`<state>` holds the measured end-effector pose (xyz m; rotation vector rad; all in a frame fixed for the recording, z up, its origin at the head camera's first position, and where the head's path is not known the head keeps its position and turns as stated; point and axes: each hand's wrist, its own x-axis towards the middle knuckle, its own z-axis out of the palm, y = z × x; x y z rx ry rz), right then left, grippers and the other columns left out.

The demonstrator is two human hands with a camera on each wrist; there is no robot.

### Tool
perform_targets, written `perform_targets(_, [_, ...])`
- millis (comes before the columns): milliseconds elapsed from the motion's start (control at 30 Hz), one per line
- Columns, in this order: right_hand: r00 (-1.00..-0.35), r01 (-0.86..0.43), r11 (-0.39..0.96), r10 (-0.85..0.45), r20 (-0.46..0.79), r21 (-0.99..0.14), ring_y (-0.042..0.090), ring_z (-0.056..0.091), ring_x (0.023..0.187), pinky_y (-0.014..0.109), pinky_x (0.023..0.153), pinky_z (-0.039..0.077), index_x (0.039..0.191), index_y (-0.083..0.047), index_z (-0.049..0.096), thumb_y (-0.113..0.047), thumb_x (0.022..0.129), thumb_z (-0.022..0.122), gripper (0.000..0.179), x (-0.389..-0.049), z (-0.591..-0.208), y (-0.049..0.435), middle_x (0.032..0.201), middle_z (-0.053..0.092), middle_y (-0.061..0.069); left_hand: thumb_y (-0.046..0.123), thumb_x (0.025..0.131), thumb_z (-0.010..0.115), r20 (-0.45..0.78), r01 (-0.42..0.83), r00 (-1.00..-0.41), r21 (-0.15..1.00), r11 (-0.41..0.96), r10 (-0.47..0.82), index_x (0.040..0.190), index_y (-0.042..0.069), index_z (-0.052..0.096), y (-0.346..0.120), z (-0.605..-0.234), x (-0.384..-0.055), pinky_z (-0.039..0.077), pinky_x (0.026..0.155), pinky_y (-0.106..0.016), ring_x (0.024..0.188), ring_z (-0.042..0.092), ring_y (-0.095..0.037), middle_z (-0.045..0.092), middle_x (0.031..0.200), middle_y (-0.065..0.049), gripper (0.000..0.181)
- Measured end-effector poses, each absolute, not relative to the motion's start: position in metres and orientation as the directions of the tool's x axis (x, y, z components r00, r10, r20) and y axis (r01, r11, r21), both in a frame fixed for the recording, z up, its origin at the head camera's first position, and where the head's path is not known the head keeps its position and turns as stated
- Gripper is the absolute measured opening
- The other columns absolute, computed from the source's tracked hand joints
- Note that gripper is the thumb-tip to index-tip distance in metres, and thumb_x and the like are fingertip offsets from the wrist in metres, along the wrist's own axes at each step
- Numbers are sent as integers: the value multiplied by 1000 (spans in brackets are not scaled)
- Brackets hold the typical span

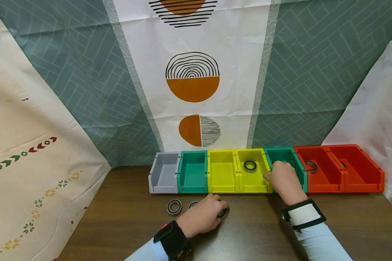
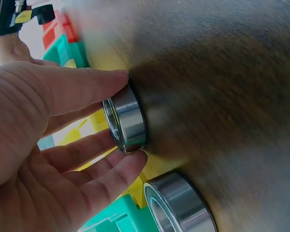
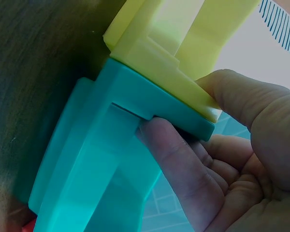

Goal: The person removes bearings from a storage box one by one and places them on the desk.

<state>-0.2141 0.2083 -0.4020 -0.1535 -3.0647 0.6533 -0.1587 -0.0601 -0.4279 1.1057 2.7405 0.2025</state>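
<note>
My left hand (image 1: 203, 214) pinches a ball bearing (image 2: 130, 116) between thumb and fingertips at the table. Beside it on the wood lies a second bearing (image 2: 183, 200), partly covered by the hand in the head view; a third bearing (image 1: 169, 207) lies further left. My right hand (image 1: 285, 181) reaches over the green bin (image 1: 292, 155) right of the yellow ones. In the right wrist view its thumb touches the yellow bin's wall (image 3: 183, 89) and one finger lies inside the green bin; no bearing shows between them. A dark bit by those fingers is too hidden to identify.
Several bins stand in a row against the curtain: a grey bin (image 1: 163, 189), a green bin (image 1: 192, 188), two yellow, one green, two red. Bearings lie in the right yellow bin (image 1: 256, 185) and left red bin (image 1: 324, 181); a dark ring edge shows in the right red bin (image 1: 362, 177).
</note>
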Motion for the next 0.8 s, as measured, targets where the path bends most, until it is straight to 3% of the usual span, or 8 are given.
perform_targets(167, [-995,99,907,100,-19,-409,20,48,50,25,46,39,71,0,55,-24,86,62,29,-214,-403,209,56,44,7,24,81,72,-119,669,-711,191,718,693,114,24,64,-60,-428,-159,49,85,-25,99,53,-11,61,112,4,34])
perform_targets(400, [-996,86,908,93,-3,-410,20,48,50,25,46,39,69,-1,55,-24,86,62,29,-214,-403,208,55,44,7,27,84,67,-96,640,-725,273,718,682,112,21,64,-68,-418,-169,48,76,-20,85,50,-6,63,100,6,29])
perform_targets(633, [-996,91,910,93,-13,-406,20,48,52,25,46,38,69,-1,55,-24,86,62,29,-215,-403,209,56,44,7,36,85,65,111,500,-863,324,803,493,119,16,62,-76,-391,-181,52,87,-30,97,57,-10,64,113,1,39])
perform_targets(800, [-996,86,914,92,-4,-397,20,48,51,26,46,38,67,-2,54,-24,86,62,30,-214,-403,208,55,43,7,34,85,66,189,374,-927,414,830,324,120,10,60,-82,-388,-196,54,84,-31,95,59,-13,64,114,-4,43])
